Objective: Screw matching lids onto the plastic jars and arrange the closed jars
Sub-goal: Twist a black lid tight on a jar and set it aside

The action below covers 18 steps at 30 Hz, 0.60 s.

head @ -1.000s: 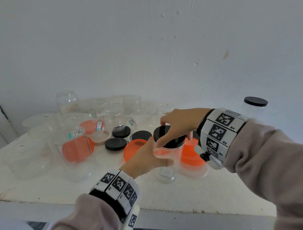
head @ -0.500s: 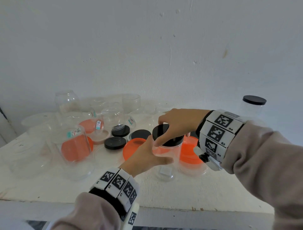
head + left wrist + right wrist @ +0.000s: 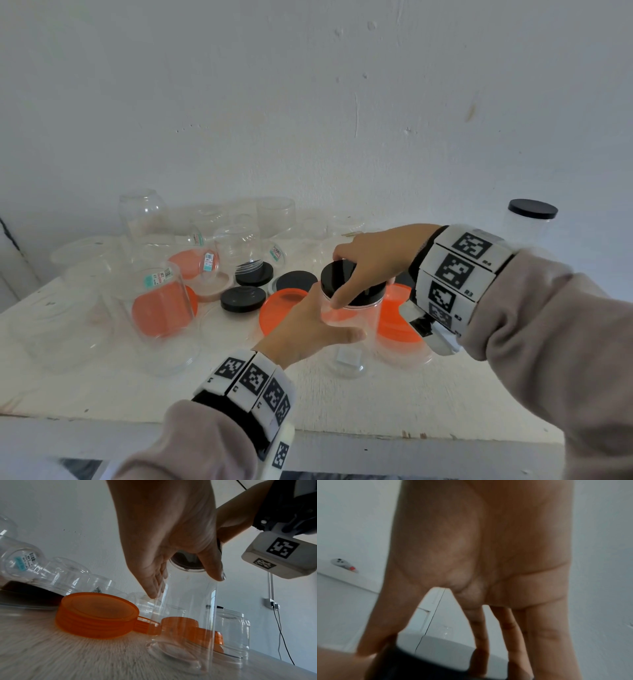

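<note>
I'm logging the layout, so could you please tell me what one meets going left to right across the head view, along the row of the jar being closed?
Jar with the orange lid inside → loose black lid → left hand → black lid being screwed on → right hand → closed jar.

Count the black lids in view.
5: a black lid under the right hand on the held jar, one on the far-right closed jar, three loose by the orange lids. More may be hidden.
</note>
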Motion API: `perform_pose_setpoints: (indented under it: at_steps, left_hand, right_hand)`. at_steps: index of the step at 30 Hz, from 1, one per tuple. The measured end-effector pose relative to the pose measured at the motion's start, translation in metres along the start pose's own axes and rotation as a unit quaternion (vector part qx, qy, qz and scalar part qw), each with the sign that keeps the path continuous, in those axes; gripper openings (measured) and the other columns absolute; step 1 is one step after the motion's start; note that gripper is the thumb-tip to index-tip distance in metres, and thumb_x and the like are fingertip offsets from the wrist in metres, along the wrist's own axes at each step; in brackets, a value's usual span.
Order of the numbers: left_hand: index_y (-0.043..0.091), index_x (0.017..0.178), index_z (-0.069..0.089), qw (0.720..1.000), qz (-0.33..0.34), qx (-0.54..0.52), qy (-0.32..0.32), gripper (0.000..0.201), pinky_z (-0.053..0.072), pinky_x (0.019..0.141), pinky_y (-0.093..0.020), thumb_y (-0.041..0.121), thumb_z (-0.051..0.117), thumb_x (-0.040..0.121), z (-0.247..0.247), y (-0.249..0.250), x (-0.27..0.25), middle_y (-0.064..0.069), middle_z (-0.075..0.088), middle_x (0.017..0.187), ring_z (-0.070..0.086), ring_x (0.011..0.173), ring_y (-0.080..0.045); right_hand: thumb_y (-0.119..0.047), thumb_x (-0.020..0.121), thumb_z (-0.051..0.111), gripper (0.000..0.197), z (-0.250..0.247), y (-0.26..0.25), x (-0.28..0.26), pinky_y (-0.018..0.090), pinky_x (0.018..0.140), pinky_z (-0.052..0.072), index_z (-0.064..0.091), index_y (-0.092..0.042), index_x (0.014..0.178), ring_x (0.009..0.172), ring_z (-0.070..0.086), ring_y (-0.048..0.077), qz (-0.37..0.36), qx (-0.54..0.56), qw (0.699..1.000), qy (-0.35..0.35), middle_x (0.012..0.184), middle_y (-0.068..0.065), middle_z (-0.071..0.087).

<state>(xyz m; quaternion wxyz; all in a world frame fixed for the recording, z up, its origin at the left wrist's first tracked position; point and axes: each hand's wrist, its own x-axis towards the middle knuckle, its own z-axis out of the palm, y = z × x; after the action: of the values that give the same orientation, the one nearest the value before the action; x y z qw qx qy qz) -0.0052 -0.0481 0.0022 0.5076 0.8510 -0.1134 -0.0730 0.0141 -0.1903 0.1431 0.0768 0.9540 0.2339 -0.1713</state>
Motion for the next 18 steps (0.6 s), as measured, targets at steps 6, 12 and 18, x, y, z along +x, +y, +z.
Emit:
perform_pose_setpoints:
  at_steps: [6, 12, 18]
  left_hand:
    - [0.041, 0.138, 0.027, 1.0, 0.008, -0.007, -0.004, 0.088, 0.036, 0.085, -0.008, 0.041, 0.082, 0.07, 0.0, 0.003, -0.001, 0.038, 0.04, 0.118, 0.04, 0.115, 0.015]
    - [0.03, 0.147, 0.022, 1.0, 0.021, -0.023, 0.0, 0.101, 0.034, 0.108, -0.029, 0.038, 0.085, 0.067, 0.002, 0.001, 0.0, 0.013, 0.044, 0.143, 0.038, 0.134, -0.007]
    - [0.05, 0.128, 0.029, 1.0, 0.009, -0.02, -0.004, 0.081, 0.04, 0.094, -0.01, 0.037, 0.084, 0.069, 0.002, -0.001, 0.0, 0.025, 0.048, 0.128, 0.043, 0.12, 0.01]
  right_hand:
    - [-0.07, 0.074, 0.064, 0.074, -0.003, -0.002, -0.001, 0.027, 0.069, 0.046, 0.044, -0.026, 0.13, 0.084, 0.058, 0.011, 0.003, -0.019, 1.0, -0.014, 0.111, -0.009, 0.053]
    - [-0.043, 0.075, 0.078, 0.089, -0.01, 0.0, -0.003, 0.042, 0.098, 0.047, 0.025, -0.045, 0.146, 0.12, 0.05, 0.024, -0.031, 0.002, 0.998, -0.061, 0.122, -0.012, 0.033]
    - [-0.067, 0.072, 0.068, 0.079, -0.008, -0.001, -0.002, 0.032, 0.08, 0.047, 0.037, -0.039, 0.138, 0.071, 0.055, 0.002, 0.0, -0.01, 1.0, -0.024, 0.113, -0.011, 0.052]
